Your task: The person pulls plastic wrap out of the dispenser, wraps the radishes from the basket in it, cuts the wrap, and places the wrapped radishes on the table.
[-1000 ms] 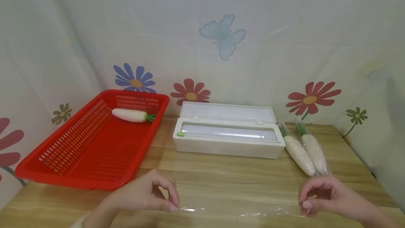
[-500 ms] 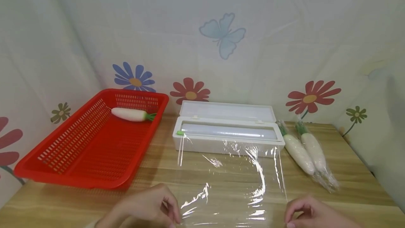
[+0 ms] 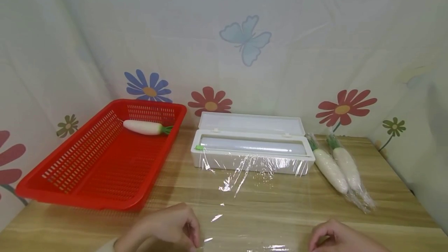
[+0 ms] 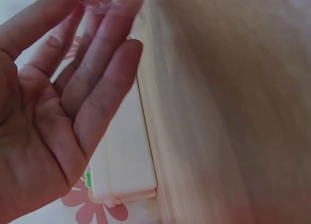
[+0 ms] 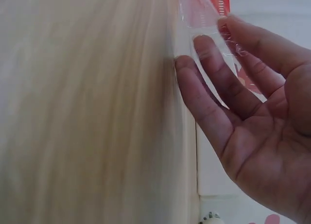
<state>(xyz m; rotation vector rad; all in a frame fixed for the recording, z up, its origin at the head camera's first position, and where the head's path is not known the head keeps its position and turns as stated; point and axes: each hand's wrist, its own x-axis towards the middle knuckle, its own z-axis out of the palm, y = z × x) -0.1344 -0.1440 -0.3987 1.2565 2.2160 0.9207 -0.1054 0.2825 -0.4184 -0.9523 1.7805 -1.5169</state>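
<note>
Pale flowered backdrop (image 3: 168, 30), blue butterfly print (image 3: 246, 39), red perforated basket (image 3: 80, 200), wooden tabletop (image 3: 395, 203)

No readable text, no legible labels, brands, numbers or signs

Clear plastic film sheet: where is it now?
In the head view, the clear plastic film sheet spans lower centre, from the open white rectangular box to the left hand and right hand, right of the red plastic basket.
</note>
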